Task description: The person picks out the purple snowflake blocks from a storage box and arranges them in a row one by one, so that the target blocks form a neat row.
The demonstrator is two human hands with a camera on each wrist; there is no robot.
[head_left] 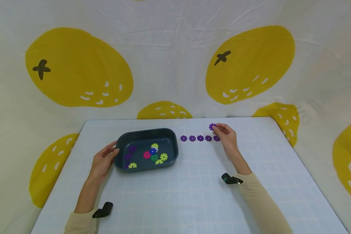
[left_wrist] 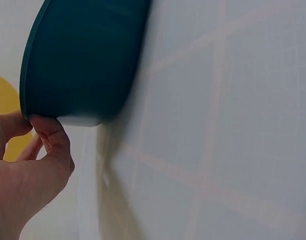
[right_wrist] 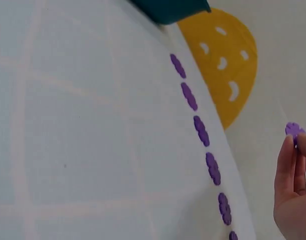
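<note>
Fingers of the right hand (head_left: 227,138) pinch one purple notched disc (head_left: 212,126), held up off the surface (head_left: 193,201), near the right end of a row of purple discs (head_left: 200,138). Right wrist view shows six in that row, last one cut by the frame edge, gaps between them. Row sits right of the dark tray (head_left: 146,136). Left hand (head_left: 100,164) has thumb and fingers closed on the tray's left rim. Inside: loose purple discs (head_left: 128,156) at left end; yellow discs (head_left: 163,157), a pink disc (head_left: 147,154), blue disc (head_left: 153,151) and green disc (head_left: 154,157) mostly middle to right.
</note>
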